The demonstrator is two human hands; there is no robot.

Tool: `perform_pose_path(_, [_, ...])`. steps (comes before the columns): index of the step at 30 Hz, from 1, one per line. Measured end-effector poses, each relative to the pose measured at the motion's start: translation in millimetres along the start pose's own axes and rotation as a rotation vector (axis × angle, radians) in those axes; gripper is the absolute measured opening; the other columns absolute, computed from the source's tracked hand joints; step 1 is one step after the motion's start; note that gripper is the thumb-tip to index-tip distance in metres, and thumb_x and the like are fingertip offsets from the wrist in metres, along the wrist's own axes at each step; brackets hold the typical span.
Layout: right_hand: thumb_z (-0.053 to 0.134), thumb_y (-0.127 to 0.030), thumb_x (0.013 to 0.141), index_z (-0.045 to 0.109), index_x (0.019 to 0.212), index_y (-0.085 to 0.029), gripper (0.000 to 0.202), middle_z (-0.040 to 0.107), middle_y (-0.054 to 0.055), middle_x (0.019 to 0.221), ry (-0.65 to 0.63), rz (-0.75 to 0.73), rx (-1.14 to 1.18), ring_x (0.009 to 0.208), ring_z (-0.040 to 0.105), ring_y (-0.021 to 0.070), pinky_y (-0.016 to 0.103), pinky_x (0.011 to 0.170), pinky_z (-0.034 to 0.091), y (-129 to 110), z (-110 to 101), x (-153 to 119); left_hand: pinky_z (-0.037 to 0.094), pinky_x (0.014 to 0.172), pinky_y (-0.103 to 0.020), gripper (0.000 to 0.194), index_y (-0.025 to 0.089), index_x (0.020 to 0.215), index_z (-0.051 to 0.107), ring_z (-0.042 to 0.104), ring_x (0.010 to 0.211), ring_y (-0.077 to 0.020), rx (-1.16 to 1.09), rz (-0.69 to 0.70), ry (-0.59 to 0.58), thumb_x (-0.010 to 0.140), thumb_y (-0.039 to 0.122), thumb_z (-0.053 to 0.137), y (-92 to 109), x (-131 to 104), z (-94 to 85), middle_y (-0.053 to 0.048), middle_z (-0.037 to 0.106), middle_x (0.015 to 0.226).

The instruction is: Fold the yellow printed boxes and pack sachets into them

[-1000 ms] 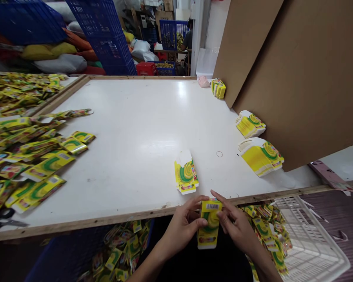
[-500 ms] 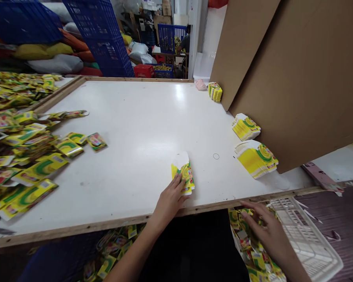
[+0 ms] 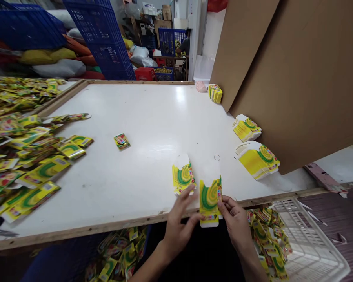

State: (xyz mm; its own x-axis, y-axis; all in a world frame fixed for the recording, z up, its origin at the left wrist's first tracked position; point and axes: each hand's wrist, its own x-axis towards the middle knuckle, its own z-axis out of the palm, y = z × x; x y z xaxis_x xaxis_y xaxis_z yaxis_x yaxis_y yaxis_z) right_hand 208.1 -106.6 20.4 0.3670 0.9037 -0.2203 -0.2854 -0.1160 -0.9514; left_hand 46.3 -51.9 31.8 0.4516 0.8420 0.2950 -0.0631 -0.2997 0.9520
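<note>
A small flat yellow-and-green carton [image 3: 208,197] with a white top flap is held over the front edge of the table, upright before me. My right hand [image 3: 235,217] pinches its right side between thumb and fingers. My left hand [image 3: 179,221] has its fingers spread and slightly blurred, the thumb tip at the carton's lower left edge. Just beyond those fingers lies a short stack of the same flat cartons [image 3: 182,176] on the white table [image 3: 147,117]. A single small closed packet [image 3: 122,141] rests farther left.
A heap of yellow packets [image 3: 38,156] covers the left side, with scissors [image 3: 0,231] in front. Flat carton stacks [image 3: 257,160] lie beside large cardboard sheets [image 3: 300,78] on the right. Below the edge stands a white basket [image 3: 314,239] of packets. Behind are blue crates [image 3: 106,43].
My right hand has risen from the basket side and now holds a carton. The left hand has lifted off the stack toward it. The single packet has slid right, away from the heap.
</note>
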Motion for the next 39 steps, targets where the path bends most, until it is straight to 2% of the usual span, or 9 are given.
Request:
perform_pose_path(2, [0.070,-0.045,0.080,0.056,0.103,-0.021,0.036,0.075,0.005,0.084,-0.049,0.030,0.027,0.076,0.070,0.0226,0.036,0.071,0.055,0,4,-6,0.038,0.109,-0.049,0.050,0.024,0.134,0.053,0.043,0.134,-0.0307,-0.258,-0.240,0.036,0.087,0.036,0.062,0,5,-1.5,-0.012,0.052,0.142])
perform_pose_path(6, [0.071,-0.044,0.080,0.056,0.090,-0.021,0.030,0.075,0.005,0.083,-0.063,0.007,0.056,0.075,0.070,0.0221,0.035,0.072,0.055,2,15,-12,0.045,0.101,-0.051,0.067,0.016,0.123,0.063,0.055,0.122,-0.0376,-0.631,-0.492,-0.259,0.072,0.059,0.069,-2,11,-5.6,-0.018,0.063,0.128])
perform_pose_path(10, [0.072,-0.041,0.080,0.060,0.085,-0.020,0.025,0.075,0.004,0.083,-0.027,-0.006,0.105,0.076,0.070,0.0201,0.032,0.071,0.054,6,18,-12,0.044,0.100,-0.049,0.068,0.017,0.121,0.065,0.054,0.121,-0.0376,-0.693,-0.464,-0.326,0.068,0.060,0.072,-1,8,-5.8,-0.018,0.061,0.130])
perform_pose_path(21, [0.073,-0.045,0.076,0.067,0.085,-0.018,0.029,0.071,0.005,0.079,-0.025,-0.064,-0.178,0.077,0.064,0.0218,0.032,0.071,0.052,1,13,-20,0.050,0.091,-0.043,0.046,0.014,0.106,0.069,0.064,0.105,-0.0312,-0.560,-0.469,-0.081,0.076,0.048,0.071,-1,9,4.3,-0.012,0.072,0.108])
perform_pose_path(25, [0.068,-0.045,0.081,0.059,0.075,-0.019,0.028,0.063,0.000,0.067,0.070,-0.101,-0.243,0.069,0.060,0.0187,0.029,0.066,0.051,8,16,-20,0.051,0.088,-0.036,0.039,0.019,0.118,0.057,0.064,0.103,-0.0253,-0.440,-0.475,0.024,0.084,0.037,0.065,3,8,10.4,-0.009,0.071,0.108])
perform_pose_path(27, [0.068,-0.042,0.081,0.059,0.086,-0.021,0.024,0.065,0.000,0.075,0.094,-0.125,-0.236,0.070,0.061,0.0173,0.028,0.069,0.051,8,15,-19,0.051,0.084,-0.034,0.049,0.023,0.129,0.043,0.066,0.098,-0.0223,-0.384,-0.460,0.060,0.085,0.031,0.064,7,6,10.7,-0.007,0.070,0.108])
perform_pose_path(32, [0.066,-0.037,0.085,0.042,0.132,-0.028,0.053,0.065,0.006,0.112,-0.141,-0.125,-0.138,0.092,0.065,0.0193,0.032,0.083,0.052,-7,1,-18,0.049,0.085,-0.034,0.056,0.026,0.137,0.034,0.066,0.093,-0.0195,-0.408,-0.455,-0.158,0.087,0.025,0.061,18,3,-2.6,-0.008,0.066,0.108])
perform_pose_path(37, [0.056,-0.038,0.091,0.064,0.100,-0.023,0.019,0.067,0.002,0.084,-0.276,-0.148,-0.314,0.072,0.061,0.0162,0.024,0.063,0.049,-22,-12,-19,0.049,0.072,-0.028,0.042,0.022,0.116,0.048,0.065,0.080,-0.0172,-0.526,-0.526,-0.357,0.080,0.022,0.070,23,1,-12.5,-0.003,0.066,0.088])
perform_pose_path(39, [0.054,-0.038,0.092,0.067,0.084,-0.021,0.023,0.065,0.002,0.076,-0.246,-0.220,-0.395,0.069,0.059,0.0163,0.024,0.061,0.047,-25,-12,-19,0.048,0.072,-0.028,0.044,0.023,0.118,0.045,0.065,0.080,-0.0165,-0.534,-0.528,-0.374,0.081,0.023,0.070,24,0,-11.3,-0.003,0.067,0.092])
